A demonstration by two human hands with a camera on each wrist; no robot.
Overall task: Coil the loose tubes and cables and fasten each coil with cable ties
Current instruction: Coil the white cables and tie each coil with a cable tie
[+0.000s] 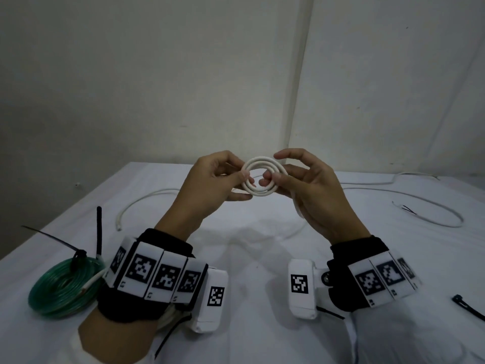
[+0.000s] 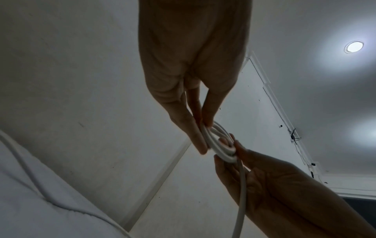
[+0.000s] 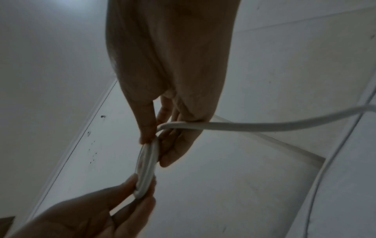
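Nearest the camera, on the left, a green tube coil [image 1: 65, 286] lies on the white-covered table [image 1: 262, 271], already fastened with a black cable tie [image 1: 78, 254]; that part of the task can be judged done. At the near right edge a spare black cable tie [image 1: 469, 307] lies ready.

Above the table's middle, a small white cable coil [image 1: 259, 177] of a few turns is held up. It is pinched at its left side by the left hand [image 1: 210, 179] and at its right side by the right hand [image 1: 309, 185], thumb and fingers closed on the turns.

From the coil the loose white cable [image 1: 409, 203] trails down under the right palm and in wide loops across the far table, its stripped end [image 1: 406, 209] lying at the right. Most of its length is judged still unwound, and tying remains. Nothing is seen blocking the work.
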